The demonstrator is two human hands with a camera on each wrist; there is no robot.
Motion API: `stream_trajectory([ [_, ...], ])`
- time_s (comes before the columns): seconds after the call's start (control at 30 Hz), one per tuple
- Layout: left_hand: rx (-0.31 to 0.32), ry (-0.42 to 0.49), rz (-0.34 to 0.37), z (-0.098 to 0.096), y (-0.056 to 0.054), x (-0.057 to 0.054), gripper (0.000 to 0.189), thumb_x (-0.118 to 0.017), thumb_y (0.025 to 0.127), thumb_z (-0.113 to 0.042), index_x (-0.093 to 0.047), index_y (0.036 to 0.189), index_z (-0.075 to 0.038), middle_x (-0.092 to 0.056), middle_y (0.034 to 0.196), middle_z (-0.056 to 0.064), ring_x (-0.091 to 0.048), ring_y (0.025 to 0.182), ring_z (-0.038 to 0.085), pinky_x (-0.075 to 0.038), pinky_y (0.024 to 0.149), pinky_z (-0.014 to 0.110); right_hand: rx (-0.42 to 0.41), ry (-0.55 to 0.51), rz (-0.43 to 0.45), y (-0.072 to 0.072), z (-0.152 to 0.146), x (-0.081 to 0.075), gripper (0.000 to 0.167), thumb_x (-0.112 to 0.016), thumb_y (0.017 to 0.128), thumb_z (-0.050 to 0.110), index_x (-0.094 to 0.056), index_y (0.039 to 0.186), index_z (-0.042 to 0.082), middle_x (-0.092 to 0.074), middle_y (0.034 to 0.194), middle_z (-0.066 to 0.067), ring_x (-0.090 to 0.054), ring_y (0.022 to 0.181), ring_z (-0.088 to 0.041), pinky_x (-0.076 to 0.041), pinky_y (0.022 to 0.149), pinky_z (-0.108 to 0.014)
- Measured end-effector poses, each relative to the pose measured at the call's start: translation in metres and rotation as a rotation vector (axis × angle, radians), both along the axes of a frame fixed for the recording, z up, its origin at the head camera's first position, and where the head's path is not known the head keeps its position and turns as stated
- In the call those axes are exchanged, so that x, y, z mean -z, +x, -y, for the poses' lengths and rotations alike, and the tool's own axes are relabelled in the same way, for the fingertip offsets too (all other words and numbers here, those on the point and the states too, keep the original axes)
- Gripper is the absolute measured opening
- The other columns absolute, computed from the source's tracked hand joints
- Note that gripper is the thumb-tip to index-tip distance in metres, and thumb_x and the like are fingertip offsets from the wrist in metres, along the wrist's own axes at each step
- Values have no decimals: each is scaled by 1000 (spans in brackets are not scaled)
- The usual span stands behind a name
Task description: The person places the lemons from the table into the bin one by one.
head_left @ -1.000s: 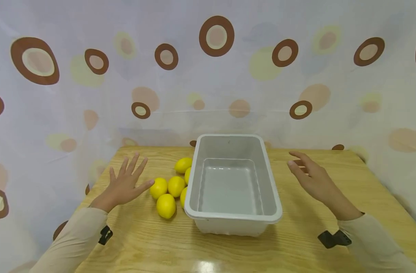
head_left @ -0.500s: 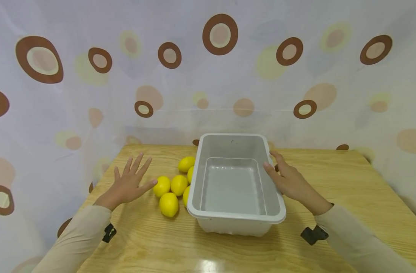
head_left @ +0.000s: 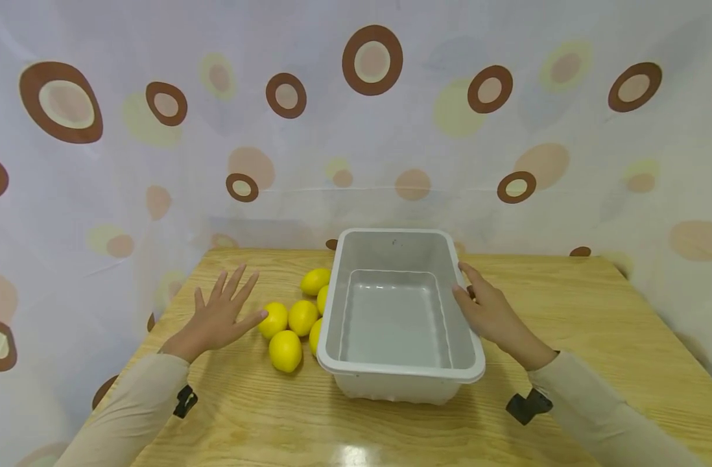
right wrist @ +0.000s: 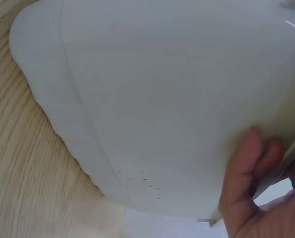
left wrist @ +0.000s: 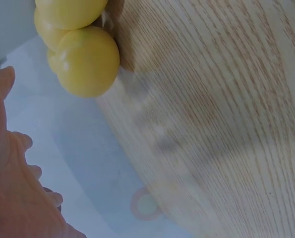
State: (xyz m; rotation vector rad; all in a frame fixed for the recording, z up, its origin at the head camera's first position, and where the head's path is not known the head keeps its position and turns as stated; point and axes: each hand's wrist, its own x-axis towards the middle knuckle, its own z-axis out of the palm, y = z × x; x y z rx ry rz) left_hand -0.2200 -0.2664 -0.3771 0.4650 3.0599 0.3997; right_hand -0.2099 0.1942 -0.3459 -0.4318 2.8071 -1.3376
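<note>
A grey plastic bin (head_left: 398, 388) sits on the wooden table, and its inside holds nothing. My right hand (head_left: 498, 319) grips the bin's right rim, thumb over the top edge. In the right wrist view, curled fingers (right wrist: 242, 166) lie against the outer wall just under the rim. Several yellow lemons (head_left: 285, 351) cluster along the bin's left side, some partly hidden behind it. My left hand (head_left: 216, 323) is spread flat to the left of them, its thumb tip overlapping the nearest lemon in the head view. The left wrist view shows the lemons (left wrist: 88, 62) beyond the thumb.
The wooden table (head_left: 239, 415) extends on both sides of the bin. A patterned curtain (head_left: 309, 149) hangs right behind the table's back edge and along the left and right. Dark straps (head_left: 529, 407) sit at the wrists.
My right hand has moved left from above the table to the bin's right rim and taken hold of it. The left hand, lemons and bin stay about where they were.
</note>
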Motion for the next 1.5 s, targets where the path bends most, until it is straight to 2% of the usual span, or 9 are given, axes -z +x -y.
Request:
stream_trajectory([
  [0.27,5,7,3,0,1,0,79,-42,95,-58,-6,156,-22,10,160,14,10,142,48,11,95,79,6,-38,15,0,1,2,61,-38,103,22,-12,150,-5,-63,96,-25,-64,76,-24,-53,59,-33],
  [0.37,3,-11,-35,-5,4,0,79,-43,95,-58,-10,156,-21,7,160,17,8,142,49,8,96,79,7,-45,22,0,0,2,61,-38,103,23,-11,151,-4,-63,98,-26,-64,76,-24,-53,60,-33],
  [0.6,44,-68,-177,-33,25,7,73,-50,94,-55,-27,152,-17,-7,158,20,-6,142,48,-8,100,77,12,-53,48,2,1,1,61,-38,103,24,-10,151,-3,-61,100,-26,-65,77,-25,-55,60,-34],
  [0.8,96,-66,-246,-53,42,18,75,-60,90,-48,-30,151,-14,-21,155,20,-22,138,47,-24,101,71,16,-50,61,2,1,1,62,-37,104,25,-9,152,-1,-61,106,-29,-65,80,-25,-55,62,-35],
  [0.97,110,-4,-254,-62,51,28,78,-68,86,-41,-33,149,-9,-31,149,24,-32,133,47,-35,99,64,13,-49,65,2,0,3,63,-37,104,27,-8,152,0,-60,109,-30,-65,82,-26,-55,62,-35],
  [1.13,111,63,-259,-67,55,34,73,-73,84,-32,-41,144,-6,-39,143,25,-40,129,43,-42,96,59,5,-57,57,1,-1,4,63,-37,104,27,-8,153,0,-60,110,-31,-66,82,-27,-55,62,-35],
  [1.37,133,57,-227,-69,56,43,66,-75,81,-23,-48,139,-4,-43,139,26,-44,126,41,-45,96,53,-8,-44,40,2,-1,4,63,-36,104,28,-8,152,-1,-59,112,-31,-66,86,-29,-55,65,-37],
  [1.5,156,52,-238,-71,56,46,64,-78,79,-19,-51,135,-2,-44,137,27,-45,125,41,-45,97,52,-7,-40,44,2,-1,4,63,-36,104,28,-8,152,-1,-58,114,-32,-66,87,-29,-56,66,-38],
])
